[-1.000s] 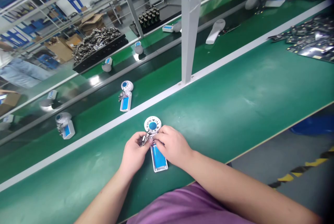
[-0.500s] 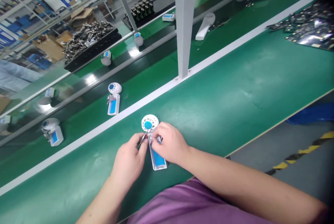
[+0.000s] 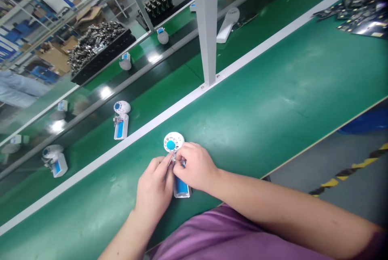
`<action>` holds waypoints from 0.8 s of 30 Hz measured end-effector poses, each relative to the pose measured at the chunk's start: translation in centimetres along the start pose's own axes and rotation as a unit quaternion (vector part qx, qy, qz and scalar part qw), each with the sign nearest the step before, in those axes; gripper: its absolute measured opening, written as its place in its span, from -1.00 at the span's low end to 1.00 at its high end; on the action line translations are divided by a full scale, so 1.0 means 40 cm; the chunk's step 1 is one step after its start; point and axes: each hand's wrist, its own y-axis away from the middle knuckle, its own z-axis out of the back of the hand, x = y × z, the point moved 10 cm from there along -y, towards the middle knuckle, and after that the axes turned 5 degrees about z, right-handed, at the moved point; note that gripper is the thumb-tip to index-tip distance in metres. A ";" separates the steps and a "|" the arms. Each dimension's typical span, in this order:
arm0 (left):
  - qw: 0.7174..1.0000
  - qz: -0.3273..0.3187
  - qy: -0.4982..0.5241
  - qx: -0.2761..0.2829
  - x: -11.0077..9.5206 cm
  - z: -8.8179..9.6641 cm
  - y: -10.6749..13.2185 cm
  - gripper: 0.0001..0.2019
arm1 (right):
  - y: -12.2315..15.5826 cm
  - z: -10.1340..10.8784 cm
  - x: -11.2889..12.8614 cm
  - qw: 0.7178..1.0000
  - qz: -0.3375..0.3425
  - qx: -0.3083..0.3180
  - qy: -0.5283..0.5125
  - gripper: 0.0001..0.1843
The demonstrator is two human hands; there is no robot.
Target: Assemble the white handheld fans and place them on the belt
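Note:
A white handheld fan lies on the green bench, its round slotted head with a blue centre facing up. Its handle is an open shell with a blue block inside. At the neck between head and handle, my left hand is closed, seemingly on thin metal tweezers that its fingers mostly cover. My right hand pinches at the same spot from the other side and hides the upper handle. Whatever small part its fingertips hold cannot be made out.
Beyond a white rail, a green conveyor belt carries other opened fans. A grey post rises from the rail. Dark flat circuit boards are piled at the right. Across the belt stands a black tray heaped with metallic parts.
My left fingers have moved in over the fan's neck, covering more of the tweezers. My right hand stays nearly in place. Fans on the belt have shifted left in view.

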 end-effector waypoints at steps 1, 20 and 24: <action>1.000 -0.004 -0.007 -0.001 0.000 0.000 0.000 -0.65 | 0.000 0.000 0.000 1.000 0.000 0.001 0.002 -0.88; 0.998 -0.003 0.064 -0.011 -0.006 0.005 0.005 -0.74 | 0.023 -0.002 0.046 0.991 0.116 -0.021 0.057 -0.81; 0.997 0.011 0.079 -0.010 -0.008 0.005 0.003 -0.77 | 0.025 -0.001 0.052 0.990 0.131 -0.018 0.052 -0.79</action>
